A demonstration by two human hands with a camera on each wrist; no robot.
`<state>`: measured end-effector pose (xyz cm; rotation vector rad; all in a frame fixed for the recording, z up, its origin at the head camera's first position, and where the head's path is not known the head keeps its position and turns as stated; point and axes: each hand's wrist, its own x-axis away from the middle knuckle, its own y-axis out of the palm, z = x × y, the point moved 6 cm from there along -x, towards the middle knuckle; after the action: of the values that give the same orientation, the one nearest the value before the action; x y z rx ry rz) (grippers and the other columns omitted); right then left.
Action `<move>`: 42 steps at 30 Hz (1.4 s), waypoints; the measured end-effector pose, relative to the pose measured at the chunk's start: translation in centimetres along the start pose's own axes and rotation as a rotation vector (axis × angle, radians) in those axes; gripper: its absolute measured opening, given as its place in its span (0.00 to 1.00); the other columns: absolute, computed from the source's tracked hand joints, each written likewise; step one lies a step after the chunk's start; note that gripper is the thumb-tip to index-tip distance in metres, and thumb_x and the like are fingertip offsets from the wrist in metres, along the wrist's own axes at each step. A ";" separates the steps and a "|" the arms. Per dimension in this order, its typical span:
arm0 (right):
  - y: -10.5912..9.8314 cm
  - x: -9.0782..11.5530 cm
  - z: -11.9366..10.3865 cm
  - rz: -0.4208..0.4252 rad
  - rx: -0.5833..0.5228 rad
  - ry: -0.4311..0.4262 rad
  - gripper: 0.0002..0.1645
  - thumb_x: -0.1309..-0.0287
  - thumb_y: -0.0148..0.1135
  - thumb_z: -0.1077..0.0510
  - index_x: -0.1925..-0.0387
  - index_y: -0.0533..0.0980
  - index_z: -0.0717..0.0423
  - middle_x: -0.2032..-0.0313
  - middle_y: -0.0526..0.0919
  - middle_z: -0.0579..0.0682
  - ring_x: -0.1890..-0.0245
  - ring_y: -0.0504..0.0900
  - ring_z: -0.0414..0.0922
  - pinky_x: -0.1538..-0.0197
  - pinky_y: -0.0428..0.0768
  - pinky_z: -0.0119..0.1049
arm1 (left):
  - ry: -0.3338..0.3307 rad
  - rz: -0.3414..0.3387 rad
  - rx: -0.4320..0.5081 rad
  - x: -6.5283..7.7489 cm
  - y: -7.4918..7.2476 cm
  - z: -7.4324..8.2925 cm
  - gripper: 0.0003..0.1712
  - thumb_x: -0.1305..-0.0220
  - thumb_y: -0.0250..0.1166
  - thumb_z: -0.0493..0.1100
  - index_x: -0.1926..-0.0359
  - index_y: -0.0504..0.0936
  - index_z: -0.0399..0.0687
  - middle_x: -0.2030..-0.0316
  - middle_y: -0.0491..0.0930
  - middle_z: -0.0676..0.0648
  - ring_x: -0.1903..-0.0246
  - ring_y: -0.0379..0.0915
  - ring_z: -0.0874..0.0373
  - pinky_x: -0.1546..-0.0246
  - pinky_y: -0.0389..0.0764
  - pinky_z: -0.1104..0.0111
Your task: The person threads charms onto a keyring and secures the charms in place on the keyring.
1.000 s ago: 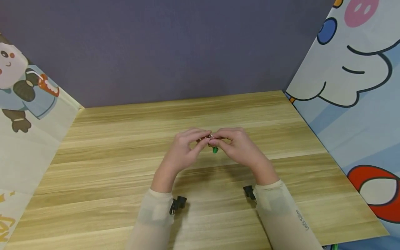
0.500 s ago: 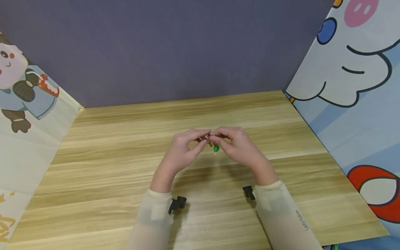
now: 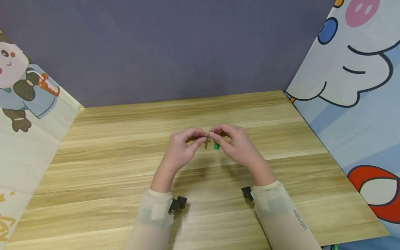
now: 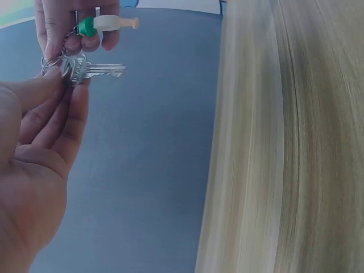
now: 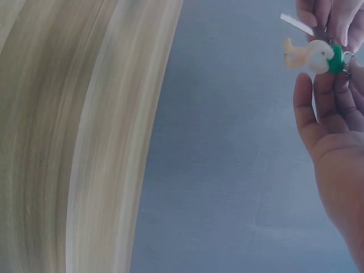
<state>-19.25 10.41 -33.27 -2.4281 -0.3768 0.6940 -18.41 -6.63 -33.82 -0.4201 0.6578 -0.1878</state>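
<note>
My left hand and right hand meet above the middle of the table, fingertips nearly together. Between left thumb and fingers I pinch the heads of some silver keys, whose blades point down toward the table. My right thumb and fingers pinch the metal key ring right beside them. From the right hand's side a small keychain charm dangles on a short chain, with a green top, white body and pale orange end. Fingertips partly cover the ring, so its exact join with the keys is hidden.
A wood-grain table lies under both hands. Behind it stands a dark grey-purple panel. Cartoon-printed panels flank it at left and right. Each sleeve bears a small black wrist camera mount.
The fingertips have drawn slightly apart, and the right hand has risen a little. A key now hangs visibly below the left fingertips, and the green-topped charm has shifted slightly right and up.
</note>
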 end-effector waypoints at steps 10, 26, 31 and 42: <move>0.1 -0.2 -0.2 -0.002 0.096 -0.078 0.07 0.25 0.64 0.59 0.54 0.87 0.55 0.60 0.90 0.49 0.62 0.86 0.41 0.53 0.86 0.42 | 0.018 -0.051 -0.078 -0.1 -0.2 -0.4 0.03 0.27 0.68 0.37 0.58 0.87 0.40 0.61 0.88 0.46 0.62 0.82 0.56 0.54 0.86 0.62; 0.2 -0.4 -0.5 -0.048 0.024 -0.106 0.08 0.25 0.64 0.59 0.53 0.88 0.53 0.61 0.91 0.47 0.64 0.85 0.39 0.55 0.86 0.39 | -0.226 -0.154 0.092 0.3 -0.3 -1.7 0.04 0.24 0.65 0.38 0.57 0.87 0.44 0.65 0.88 0.46 0.65 0.82 0.52 0.61 0.81 0.65; 0.1 -0.5 -0.5 -0.026 -0.033 -0.125 0.08 0.27 0.66 0.60 0.55 0.89 0.52 0.65 0.89 0.44 0.67 0.84 0.37 0.57 0.84 0.36 | -0.271 -0.143 0.134 0.4 -0.5 -1.7 0.04 0.25 0.66 0.38 0.59 0.87 0.46 0.66 0.88 0.46 0.65 0.81 0.50 0.64 0.77 0.66; 0.4 -0.3 0.6 0.004 -0.157 -0.082 0.08 0.27 0.66 0.63 0.55 0.89 0.55 0.66 0.89 0.48 0.66 0.84 0.39 0.56 0.84 0.35 | -0.281 -0.094 0.168 0.4 -0.4 -1.9 0.05 0.26 0.66 0.35 0.61 0.87 0.44 0.66 0.89 0.46 0.64 0.83 0.56 0.60 0.80 0.64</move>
<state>-19.74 10.27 -33.78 -2.5537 -0.4753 0.7943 -19.30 -7.70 -35.25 -0.3088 0.3434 -0.2658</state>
